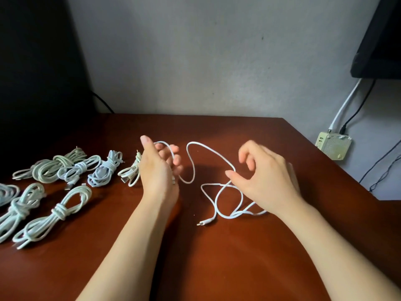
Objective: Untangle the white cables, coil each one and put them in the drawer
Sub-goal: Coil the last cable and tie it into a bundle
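We are mid-coil on the last loose thin white cable (211, 153): our left hand (157, 170) holds its first loops in curled fingers, our right hand (263, 177) pinches the slack above the reddish-brown wooden counter (238, 257). Next we likely wind on; no drawer shows.

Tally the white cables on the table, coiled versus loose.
Coiled white cable bundles on the brown wooden table: 8 (one cut off by the frame edge)
Loose white cable, between left hand and right hand: 1
Total: 9
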Motion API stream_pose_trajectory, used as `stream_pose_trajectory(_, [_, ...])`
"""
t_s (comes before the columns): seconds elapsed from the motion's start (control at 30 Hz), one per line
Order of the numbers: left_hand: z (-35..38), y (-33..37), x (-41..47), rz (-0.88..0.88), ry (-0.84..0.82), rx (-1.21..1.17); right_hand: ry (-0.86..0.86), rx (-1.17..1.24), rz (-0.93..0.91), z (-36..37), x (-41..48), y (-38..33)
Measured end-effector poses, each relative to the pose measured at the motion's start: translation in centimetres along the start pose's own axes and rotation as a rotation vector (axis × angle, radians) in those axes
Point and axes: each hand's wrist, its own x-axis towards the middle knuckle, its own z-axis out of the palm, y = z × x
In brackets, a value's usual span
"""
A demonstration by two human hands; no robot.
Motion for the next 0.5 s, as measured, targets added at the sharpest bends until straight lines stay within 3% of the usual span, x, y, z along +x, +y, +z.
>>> stream_pose_trajectory(0.17, [0.6, -1.0, -1.4, 0.046, -0.139, 0.233, -0.041, 0.069, -0.14, 0.8, -0.4, -1.2])
stream_pose_trajectory(0.33, [1.1, -1.4, -2.4, 0.018, -0.322, 0.31, -0.029, 0.237, 0.043, 1.7, -0.5, -1.5])
stream_pose_trajectory(0.5, [1.2, -1.7, -2.9, 0.081, -0.316, 0.371, 0.08, 0.482, 0.185, 1.2, -0.1, -1.0])
